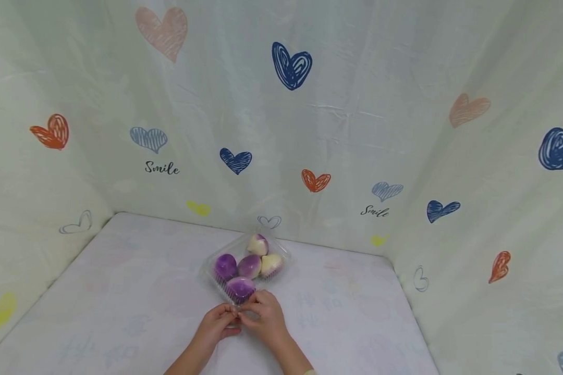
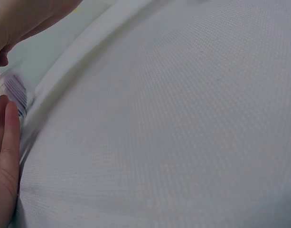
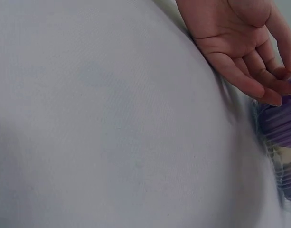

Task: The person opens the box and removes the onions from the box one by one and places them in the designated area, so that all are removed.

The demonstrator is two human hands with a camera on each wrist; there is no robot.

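Note:
A clear plastic container (image 1: 221,284) with ribbed sides sits on the table, its near corner turned toward me. Inside lie several rounded, pointed-ended purple-and-cream pieces, among them a deep purple one (image 1: 225,266) at the left and a mostly cream one (image 1: 271,265) at the right. My left hand (image 1: 217,323) pinches the container's near corner between thumb and fingers. Right beside it, my right hand (image 1: 266,316) pinches the same corner, thumb and fingertips nearly meeting the left ones. In the right wrist view, the container's ribbed wall (image 3: 278,128) shows below the right fingertips.
A pale cloth with faint prints covers the table (image 1: 159,291). Behind and at both sides hangs a white curtain (image 1: 338,130) printed with hearts and "Smile". The container stands near the table's back edge, close to the curtain.

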